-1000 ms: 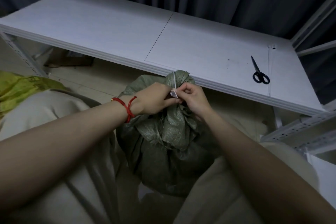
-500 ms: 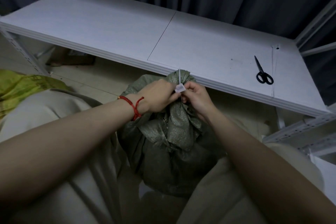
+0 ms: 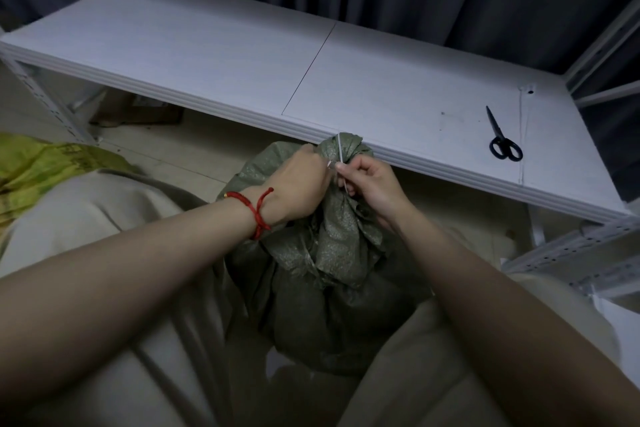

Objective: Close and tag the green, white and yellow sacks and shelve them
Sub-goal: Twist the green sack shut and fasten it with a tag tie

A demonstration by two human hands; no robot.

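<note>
A green woven sack (image 3: pixel 332 270) stands on the floor between my knees, its mouth gathered into a bunch just below the shelf edge. A thin white cable tie (image 3: pixel 340 152) sticks up from the gathered neck. My left hand (image 3: pixel 299 184), with a red cord at the wrist, grips the neck and the tie's head from the left. My right hand (image 3: pixel 372 187) pinches the tie from the right, fingers curled. A yellow sack (image 3: pixel 38 166) lies at the left edge, partly hidden behind my knee. No white sack shows.
A white shelf board (image 3: pixel 242 55) runs across in front of me, with black scissors (image 3: pixel 502 140) lying near its right end. Dark curtains hang behind. A brown box (image 3: pixel 138 113) sits on the floor beneath the shelf. Shelf uprights (image 3: pixel 571 250) stand at the right.
Both hands stay at the sack's neck. The small white tag head seen between the fingertips is now mostly covered, and my right hand has shifted slightly down along the tie.
</note>
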